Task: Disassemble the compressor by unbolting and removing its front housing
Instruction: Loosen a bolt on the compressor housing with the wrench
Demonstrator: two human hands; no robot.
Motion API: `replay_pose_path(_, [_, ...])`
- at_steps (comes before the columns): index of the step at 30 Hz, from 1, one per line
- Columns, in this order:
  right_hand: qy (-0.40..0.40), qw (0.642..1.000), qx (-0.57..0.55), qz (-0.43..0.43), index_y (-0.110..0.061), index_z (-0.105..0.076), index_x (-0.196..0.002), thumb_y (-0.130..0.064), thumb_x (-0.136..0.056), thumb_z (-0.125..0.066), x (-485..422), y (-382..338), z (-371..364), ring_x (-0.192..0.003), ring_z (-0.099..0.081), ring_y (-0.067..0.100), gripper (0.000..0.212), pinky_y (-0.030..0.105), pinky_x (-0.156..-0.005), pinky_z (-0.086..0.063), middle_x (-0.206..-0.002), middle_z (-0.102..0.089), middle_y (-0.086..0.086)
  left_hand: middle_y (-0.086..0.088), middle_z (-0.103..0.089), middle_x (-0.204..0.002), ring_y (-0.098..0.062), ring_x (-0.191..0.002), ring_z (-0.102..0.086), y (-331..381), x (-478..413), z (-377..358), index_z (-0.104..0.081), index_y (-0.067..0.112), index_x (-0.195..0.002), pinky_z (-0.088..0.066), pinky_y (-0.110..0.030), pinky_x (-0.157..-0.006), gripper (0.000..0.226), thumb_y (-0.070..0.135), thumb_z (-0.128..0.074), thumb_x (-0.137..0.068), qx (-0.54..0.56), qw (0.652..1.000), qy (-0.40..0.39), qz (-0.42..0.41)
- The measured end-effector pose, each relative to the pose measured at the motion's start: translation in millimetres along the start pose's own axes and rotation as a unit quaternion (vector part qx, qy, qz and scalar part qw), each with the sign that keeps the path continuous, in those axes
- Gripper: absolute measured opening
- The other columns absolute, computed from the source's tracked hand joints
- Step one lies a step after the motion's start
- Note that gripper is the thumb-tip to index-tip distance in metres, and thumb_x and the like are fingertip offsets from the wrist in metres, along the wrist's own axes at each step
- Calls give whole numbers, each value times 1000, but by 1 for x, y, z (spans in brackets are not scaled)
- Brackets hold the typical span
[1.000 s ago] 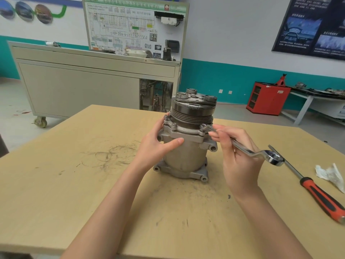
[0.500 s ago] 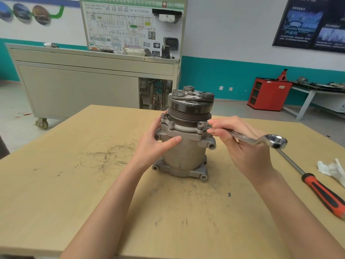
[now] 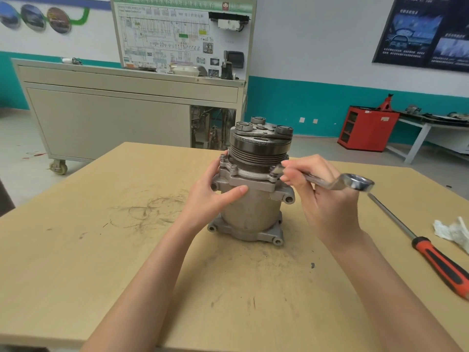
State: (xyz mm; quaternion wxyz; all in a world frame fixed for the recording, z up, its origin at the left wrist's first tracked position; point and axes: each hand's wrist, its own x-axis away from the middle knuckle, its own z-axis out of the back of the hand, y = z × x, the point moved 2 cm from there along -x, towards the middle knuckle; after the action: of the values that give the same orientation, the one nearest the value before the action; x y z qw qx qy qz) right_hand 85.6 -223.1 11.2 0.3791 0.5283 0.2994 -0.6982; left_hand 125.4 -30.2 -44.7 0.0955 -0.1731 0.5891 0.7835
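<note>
The compressor (image 3: 251, 209) stands upright near the middle of the tabletop (image 3: 76, 250). The left hand (image 3: 210, 194) grips its body just under the flange. The right hand (image 3: 322, 199) pinches a wrench (image 3: 337, 182) whose far end seems seated on 1 flange bolt (image 3: 273, 171), though the fingers partly hide it.

We look across a workshop classroom.
Our pale wooden table (image 3: 76, 250), scuffed and smudged, fills the near ground. Beyond it on the left a long grey cabinet (image 3: 109, 123) stands on castors (image 3: 59, 167) on the light floor (image 3: 20, 138), with a wiring-diagram board (image 3: 165, 34) upright on its far right end. The far wall (image 3: 304, 34) is white above a teal band (image 3: 304, 107). Far right we see a small red cabinet (image 3: 365, 130) beside a cluttered white bench (image 3: 426, 133), and a dark poster (image 3: 426, 31) above. Oval pictures (image 3: 33, 17) hang far left. The light is soft and even.
</note>
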Motion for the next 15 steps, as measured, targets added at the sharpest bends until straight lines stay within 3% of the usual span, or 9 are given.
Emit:
replay_pose_path(3, [-32, 999, 13, 33, 6, -67, -82, -35, -99, -39, -1, -1, -2, -69, -67, 25, 53, 31, -60, -55, -80, -69, 16, 11, -51, -142, -11, -132, -45, 0, 0, 0, -33, 38, -148, -39, -45, -110, 81, 37, -76, -80, 0, 1000, -1, -2])
replay_pose_path(6, [-15, 988, -125, -90, -7, -64, -90, -31, -99, -44, 12, 8, 2, -81, -68, 16, 33, 20, -74, -54, -90, -69, 4, 11, -50, -143, -12, -132, -45, 0, -1, 0, -32, 39, -148, -39, -46, -110, 83, 41, -76, -78, 2, 1000, -5, 1])
replay_pose_path(8, [47, 924, -293, -242, -11, -58, -89, -21, -100, -42, 18, 22, 2, -80, -70, 18, 22, 24, -72, -56, -88, -72, 0, 10, -46, -146, -12, -135, -42, 0, 0, 0, -30, 39, -149, -39, -46, -111, 92, 53, -73, -70, 1, 1000, -8, 8])
replay_pose_path(10, [84, 825, -424, -364, -7, -53, -86, -13, -102, -35, 18, 44, -3, -73, -70, 20, 25, 24, -68, -55, -85, -72, 5, 10, -44, -149, -11, -136, -39, 0, 0, 0, -28, 38, -150, -36, -41, -112, 94, 55, -72, -69, -4, 1000, -6, 9])
replay_pose_path(12, [67, 736, -505, -446, -6, -53, -82, -12, -102, -31, 12, 64, -9, -63, -65, 16, 30, 22, -62, -53, -80, -72, 8, 13, -44, -148, -9, -136, -38, -1, 0, 0, -29, 40, -149, -35, -36, -112, 86, 47, -74, -76, -8, 1000, 1, 4])
replay_pose_path(15, [39, 652, -560, -509, -6, -52, -79, -14, -102, -33, 2, 82, -20, -55, -60, 12, 31, 19, -55, -51, -74, -70, 10, 15, -47, -145, -8, -134, -40, -2, 0, 0, -31, 42, -148, -36, -38, -112, 80, 38, -75, -81, -6, 1000, 0, -2])
